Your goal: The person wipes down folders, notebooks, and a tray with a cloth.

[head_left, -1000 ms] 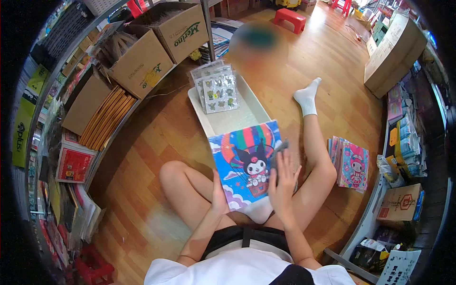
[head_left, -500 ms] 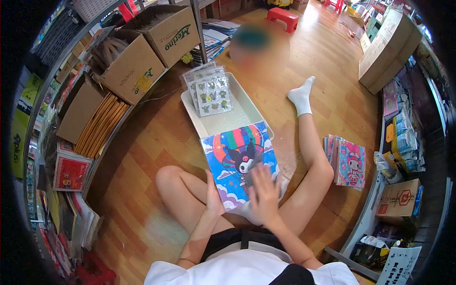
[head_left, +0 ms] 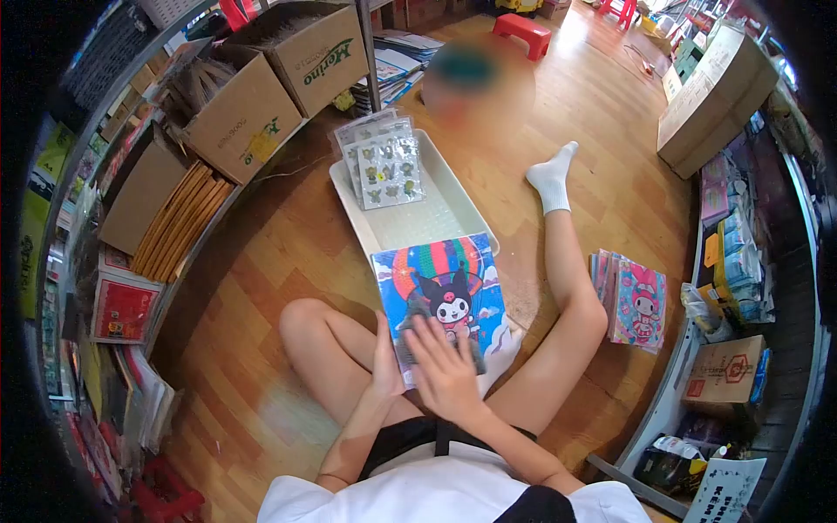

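Note:
My left hand (head_left: 386, 359) grips the left edge of a blue picture board (head_left: 488, 301) with a black-hooded cartoon figure and a striped balloon. The board is tilted over my lap. Across its lower part lies my right hand (head_left: 443, 366), pressing a dark grey cloth (head_left: 418, 309) against the surface. Beyond the board is a cream tray (head_left: 458, 196), partly covered by the board's top edge. Clear sticker packets (head_left: 390, 170) lie at the tray's far left end.
A stack of pink picture boards (head_left: 639, 305) sits on the floor at the right. Cardboard boxes (head_left: 240, 126) line the left shelf. A red stool (head_left: 523, 33) and a blurred round area are ahead. Another shelf runs along the right side.
My right hand has moved left across the board with the grey cloth, from its right side to its lower left and middle. My left hand still holds the left edge.

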Available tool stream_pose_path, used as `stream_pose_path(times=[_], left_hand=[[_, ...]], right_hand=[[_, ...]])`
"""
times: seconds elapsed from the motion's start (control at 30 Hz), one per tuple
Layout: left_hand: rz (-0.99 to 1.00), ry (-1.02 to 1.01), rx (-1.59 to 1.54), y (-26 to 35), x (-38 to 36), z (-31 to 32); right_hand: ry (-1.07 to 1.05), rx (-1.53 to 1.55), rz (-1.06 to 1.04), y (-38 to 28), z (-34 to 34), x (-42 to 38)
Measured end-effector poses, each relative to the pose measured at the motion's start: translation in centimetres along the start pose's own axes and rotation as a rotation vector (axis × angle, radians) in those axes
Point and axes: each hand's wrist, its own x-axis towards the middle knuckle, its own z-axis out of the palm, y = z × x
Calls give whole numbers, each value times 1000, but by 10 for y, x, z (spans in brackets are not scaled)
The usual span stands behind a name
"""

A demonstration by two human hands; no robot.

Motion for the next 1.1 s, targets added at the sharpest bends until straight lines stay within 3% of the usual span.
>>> stream_pose_path(times=[0.03,0.17,0.27,0.33,0.43,0.53,0.63,0.77,0.87,0.97,1.1], left_hand=[[-2,72,279,8,2,8],[-44,126,413,5,-8,16],[-105,138,466,-13,-9,13],[-133,99,426,-20,-9,23],[-130,202,447,-28,-5,26],[105,330,632,-33,-16,15],[12,264,500,-17,-12,14],[-121,113,453,4,-12,1],[-171,158,487,-3,-13,10],[-223,184,534,-14,-12,7],[-164,223,544,-28,-15,5]], right_hand=[[11,-29,41,9,-1,-4],[229,-70,300,73,-10,2],[308,-102,323,91,-25,28],[251,-107,227,76,-28,40],[139,-93,49,32,-24,47],[43,43,-47,-2,-11,29],[20,86,-55,-7,-3,3],[79,-57,145,34,-3,-18],[274,-61,312,78,-11,-3],[342,-35,351,84,-19,24],[189,-7,114,23,-19,54]])
